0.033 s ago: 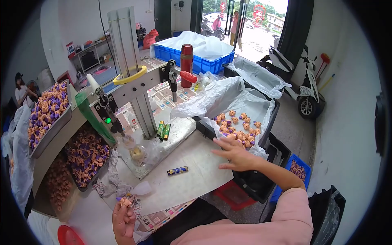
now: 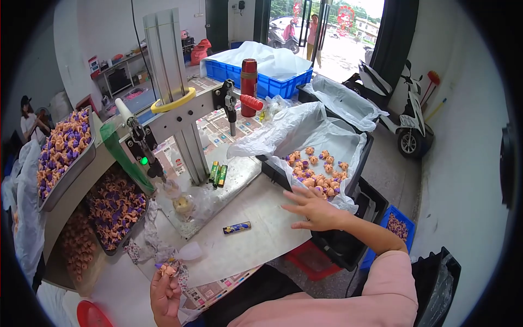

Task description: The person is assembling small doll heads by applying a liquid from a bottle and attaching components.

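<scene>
My left hand [image 2: 165, 297], low at the near left, pinches a small orange-and-purple plastic figure [image 2: 168, 269] between thumb and fingertips. A crumpled patterned cloth [image 2: 155, 248] lies just beyond it. On the right, my right hand [image 2: 316, 210] is held with fingers spread and nothing in them, at the near edge of a black crate lined with white plastic [image 2: 332, 131]. Several similar figures [image 2: 328, 169] lie in that crate. Between my hands a dark blue-and-yellow battery [image 2: 237, 228] rests on the white board [image 2: 261, 218].
A hand press with a metal column [image 2: 190, 147] and lever clamps stands on the table, green batteries [image 2: 222, 176] at its base. Trays of figures [image 2: 65, 152] [image 2: 117, 210] fill the left side. Beyond are a red thermos [image 2: 249, 87] and blue crate [image 2: 272, 84]; a scooter [image 2: 411, 125] stands at right.
My right hand has shifted very slightly downward, its fingers still spread. My left hand and the figure in it look the same.
</scene>
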Available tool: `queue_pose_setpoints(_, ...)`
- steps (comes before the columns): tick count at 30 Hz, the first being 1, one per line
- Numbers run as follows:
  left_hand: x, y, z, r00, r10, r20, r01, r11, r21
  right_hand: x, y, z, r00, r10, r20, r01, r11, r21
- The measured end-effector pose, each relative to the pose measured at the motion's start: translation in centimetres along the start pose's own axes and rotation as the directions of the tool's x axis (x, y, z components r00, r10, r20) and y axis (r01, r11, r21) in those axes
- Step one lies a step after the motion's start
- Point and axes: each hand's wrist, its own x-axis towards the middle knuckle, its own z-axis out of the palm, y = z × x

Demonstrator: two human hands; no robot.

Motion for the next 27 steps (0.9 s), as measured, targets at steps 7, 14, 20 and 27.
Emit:
queue_pose_setpoints(7, 0.5, -0.9, -0.7, 1.000, 0.010, -0.005, -0.010, 1.000, 0.000, 2.4, 1.5, -1.1, 0.871, 0.125, -0.475, -0.041, 0.982, 0.184)
queue_pose_setpoints(14, 2.3, -5.8, -2.0, 0.992, 0.008, 0.123, 0.000, 0.998, -0.065, 3.1, 10.2, 7.5, 0.809, 0.382, -0.447, -0.304, 0.922, 0.239)
queue_pose_setpoints(20, 1.9, -11.5, -2.1, 0.999, -0.010, 0.050, 0.015, 0.995, -0.099, -0.2, 8.5, 14.1, 0.925, 0.202, -0.322, -0.289, 0.924, -0.249)
queue_pose_setpoints(27, 2.3, -16.6, -0.6, 0.996, -0.049, 0.074, 0.056, 0.994, -0.091, -4.5, 7.2, 21.7, 0.915, 0.127, -0.382, -0.166, 0.984, -0.072)
